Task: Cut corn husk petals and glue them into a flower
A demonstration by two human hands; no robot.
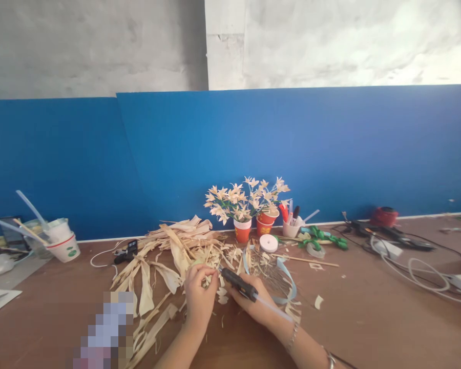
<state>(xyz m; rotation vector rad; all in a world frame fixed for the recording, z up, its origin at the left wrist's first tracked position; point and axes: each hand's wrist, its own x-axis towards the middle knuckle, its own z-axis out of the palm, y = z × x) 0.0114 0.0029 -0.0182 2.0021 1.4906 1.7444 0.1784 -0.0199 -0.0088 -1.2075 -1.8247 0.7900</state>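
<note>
My right hand (252, 302) is wrapped round a black glue gun (238, 284), with a clear glue stick (272, 307) poking out of its back end. The gun's tip points left, close to the fingertips of my left hand (200, 292). The left thumb and fingers are pinched together; what they hold is too small to make out. Dry pale husks (180, 251) lie piled behind and left of the hands, with small scraps about them. Beyond, pale husk-like flowers on green stems (236, 200) stand in red and white paper cups (242, 231).
A white tape roll (269, 243), a cup of tools (292, 225), green ribbon (325, 238) and a light blue strip (292, 287) lie behind the right hand. Cables (411, 271) cross the right side. A white cup (64, 246) stands left; a blue partition (215, 138) backs the table.
</note>
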